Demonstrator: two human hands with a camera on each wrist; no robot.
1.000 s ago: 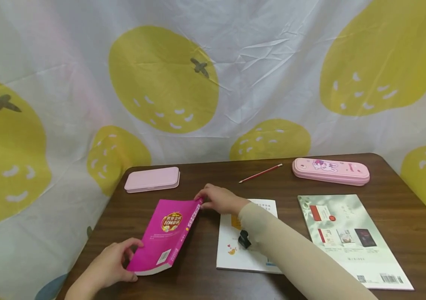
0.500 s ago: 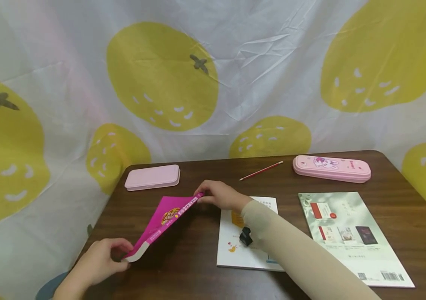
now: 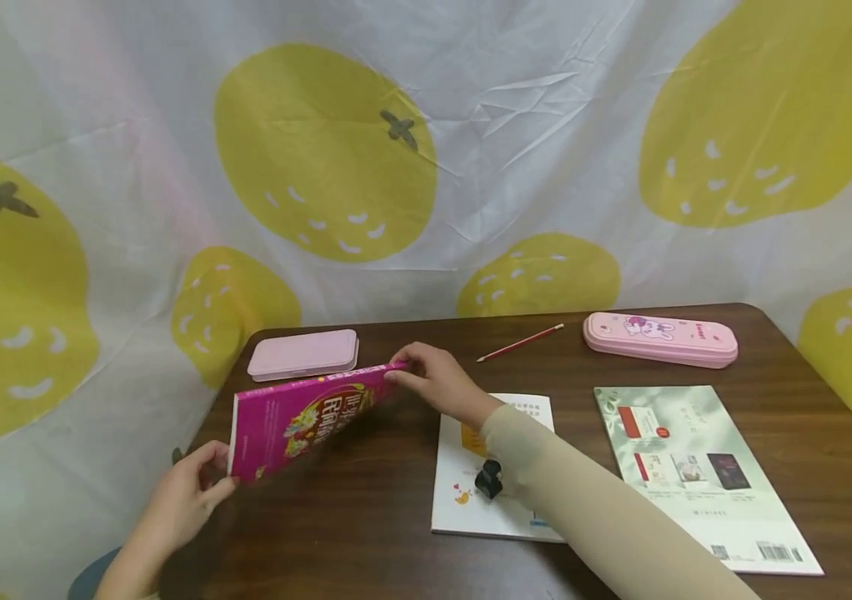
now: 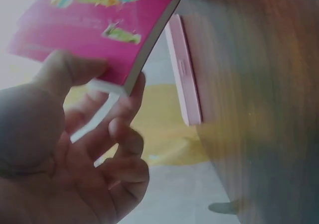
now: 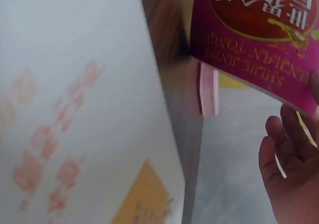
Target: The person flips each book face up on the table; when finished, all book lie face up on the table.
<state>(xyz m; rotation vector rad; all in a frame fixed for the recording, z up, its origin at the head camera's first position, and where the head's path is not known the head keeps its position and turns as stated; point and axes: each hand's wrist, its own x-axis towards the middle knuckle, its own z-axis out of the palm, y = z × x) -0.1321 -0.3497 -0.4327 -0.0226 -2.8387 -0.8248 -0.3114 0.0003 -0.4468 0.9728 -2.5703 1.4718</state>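
A magenta paperback book (image 3: 298, 425) is held tilted above the table, its spine at the top and its illustrated front cover facing me. My left hand (image 3: 189, 496) pinches its lower left corner. In the left wrist view the left thumb (image 4: 75, 72) lies on the cover, with fingers behind the page edge. At the book's upper right end my right hand (image 3: 441, 383) pinches the spine corner between thumb and fingers. The right wrist view shows the book (image 5: 259, 40) at upper right, its cover lettering upside down.
A white book (image 3: 463, 508) lies partly under the right sleeve (image 3: 583, 492). Right of it is a pale green magazine (image 3: 741, 525). Along the table's (image 3: 366, 533) back are a plain pink case (image 3: 304, 352), a red pencil (image 3: 519, 343) and a pink bunny pencil case (image 3: 662, 339).
The magenta book has turned over, from back cover up, through spine-on, to front cover facing me. My left hand moved up and slightly left with its corner; the right hand rose slightly.
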